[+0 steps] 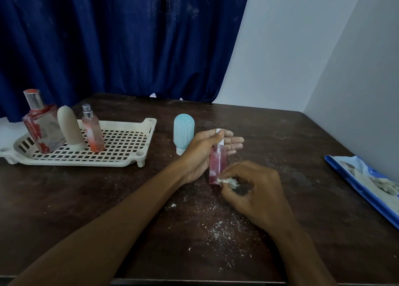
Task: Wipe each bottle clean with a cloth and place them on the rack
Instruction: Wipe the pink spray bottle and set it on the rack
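My left hand [201, 150] holds a small pink bottle [217, 163] with a white cap upright over the middle of the dark table. My right hand [257, 190] pinches a crumpled white cloth [228, 181] against the bottle's lower right side. A light blue bottle [183, 132] stands cap-down just left of my left hand. On the cream perforated rack [125, 144] at the left stand a large red-marked glass bottle [41, 125], a beige bottle [70, 128] and a slim pink spray bottle [92, 130].
A blue and white packet [367, 182] with a greyish wad on it lies at the table's right edge. White crumbs are scattered on the table [226, 227] in front of my hands. A blue curtain hangs behind the table and a white wall stands at the right.
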`<state>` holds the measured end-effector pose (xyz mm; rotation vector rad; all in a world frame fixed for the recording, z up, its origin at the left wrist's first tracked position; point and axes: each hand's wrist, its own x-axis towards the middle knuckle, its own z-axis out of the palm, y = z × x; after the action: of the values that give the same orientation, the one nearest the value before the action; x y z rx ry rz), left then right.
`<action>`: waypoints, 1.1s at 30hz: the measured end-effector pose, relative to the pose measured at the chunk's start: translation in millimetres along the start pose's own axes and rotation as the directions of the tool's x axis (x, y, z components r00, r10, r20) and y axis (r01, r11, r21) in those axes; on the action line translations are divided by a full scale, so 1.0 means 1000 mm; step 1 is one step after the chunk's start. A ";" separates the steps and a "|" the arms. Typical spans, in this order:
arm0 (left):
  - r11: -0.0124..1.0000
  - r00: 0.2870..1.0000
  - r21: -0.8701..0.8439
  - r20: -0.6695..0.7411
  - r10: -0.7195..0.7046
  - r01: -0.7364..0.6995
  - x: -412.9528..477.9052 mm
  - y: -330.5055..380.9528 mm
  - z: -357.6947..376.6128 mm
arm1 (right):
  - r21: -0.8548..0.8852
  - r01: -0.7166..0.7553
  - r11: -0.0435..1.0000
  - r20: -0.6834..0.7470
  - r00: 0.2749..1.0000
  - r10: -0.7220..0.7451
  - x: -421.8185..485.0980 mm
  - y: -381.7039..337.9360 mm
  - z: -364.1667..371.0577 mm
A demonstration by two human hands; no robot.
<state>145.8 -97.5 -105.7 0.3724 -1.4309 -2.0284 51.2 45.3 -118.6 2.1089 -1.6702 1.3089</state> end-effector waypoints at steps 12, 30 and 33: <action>1.000 0.992 0.005 0.122 0.019 -0.020 -0.007 -0.001 0.010 | -0.146 -0.109 0.983 -0.327 0.943 0.056 0.011 0.002 0.002; 0.999 0.997 -0.047 0.071 -0.002 0.006 -0.007 -0.005 0.012 | -0.139 -0.113 0.984 -0.274 0.959 0.071 0.009 0.000 0.006; 0.998 0.999 0.050 0.013 -0.030 0.029 -0.005 -0.006 0.009 | -0.151 -0.124 0.981 -0.276 0.958 0.079 0.008 0.002 0.005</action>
<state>142.5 -86.2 -107.9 0.4036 -1.4942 -2.0252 52.7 35.9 -117.1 1.6867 -1.7224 1.3601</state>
